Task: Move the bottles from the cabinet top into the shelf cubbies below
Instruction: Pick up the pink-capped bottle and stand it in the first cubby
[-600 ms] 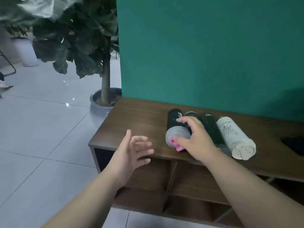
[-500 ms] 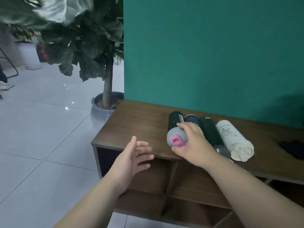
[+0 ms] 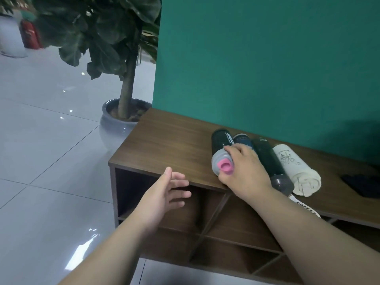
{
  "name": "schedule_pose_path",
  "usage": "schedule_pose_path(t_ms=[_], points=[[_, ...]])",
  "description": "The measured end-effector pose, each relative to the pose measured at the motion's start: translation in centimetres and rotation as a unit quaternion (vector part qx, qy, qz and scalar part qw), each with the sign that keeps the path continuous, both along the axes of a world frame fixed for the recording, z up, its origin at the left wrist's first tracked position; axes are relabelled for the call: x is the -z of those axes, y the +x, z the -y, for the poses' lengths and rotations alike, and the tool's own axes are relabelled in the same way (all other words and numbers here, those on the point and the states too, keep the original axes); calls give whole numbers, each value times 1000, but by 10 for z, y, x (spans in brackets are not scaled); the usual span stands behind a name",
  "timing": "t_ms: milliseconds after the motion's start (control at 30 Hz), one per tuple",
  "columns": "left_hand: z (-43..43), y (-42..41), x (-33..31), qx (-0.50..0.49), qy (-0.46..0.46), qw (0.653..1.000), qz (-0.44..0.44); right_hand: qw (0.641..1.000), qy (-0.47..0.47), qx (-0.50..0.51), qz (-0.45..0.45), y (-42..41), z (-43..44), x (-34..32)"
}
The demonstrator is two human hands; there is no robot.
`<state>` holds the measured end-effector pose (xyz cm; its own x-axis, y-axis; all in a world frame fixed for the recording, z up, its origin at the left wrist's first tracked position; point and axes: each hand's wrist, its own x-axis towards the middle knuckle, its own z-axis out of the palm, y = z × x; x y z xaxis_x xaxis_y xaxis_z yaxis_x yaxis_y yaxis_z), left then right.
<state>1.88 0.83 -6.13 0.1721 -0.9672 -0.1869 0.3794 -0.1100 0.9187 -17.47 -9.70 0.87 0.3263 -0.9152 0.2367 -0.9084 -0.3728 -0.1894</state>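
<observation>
Lifted slightly, black bottle (image 3: 221,148) — grey-capped end nearest, base toward wall.

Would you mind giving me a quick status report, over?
Right hand closing on the pink-capped bottle, lying on the cabinet top. Left hand open, empty, before the cubbies. Nothing in the way.

Room had a flat teal wall (image 3: 267,64) on the right, glossy pale tile floor (image 3: 41,145) catching light spots. Big leafy potted plant (image 3: 98,31) stood in a grey glazed pot (image 3: 117,124) by the wall's edge, with a red extinguisher (image 3: 30,36) way back left
</observation>
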Motion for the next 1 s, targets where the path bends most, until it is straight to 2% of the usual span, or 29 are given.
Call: schedule_pose_path(t_ms=[200, 333, 400, 633, 800, 1000], points=[[-34, 2, -4, 12, -17, 999, 28, 993, -18, -13, 115, 11, -46, -25], [-60, -1, -8, -20, -29, 999, -2, 971, 23, -23, 235, 21, -91, -48], [-73, -1, -8, -44, -12, 999, -23, 962, 57, -24, 266, 24, -117, -57], [-102, 4, 8, -62, 121, 985, -102, 939, 184, -19, 289, 39, -173, -41], [-94, 8, 25, -45, 217, 967, -125, 935, 214, 40, 281, 56, -167, 7], [-60, 19, 44, -84, 271, 939, -196, 932, 229, 87, 265, 94, -132, 71]])
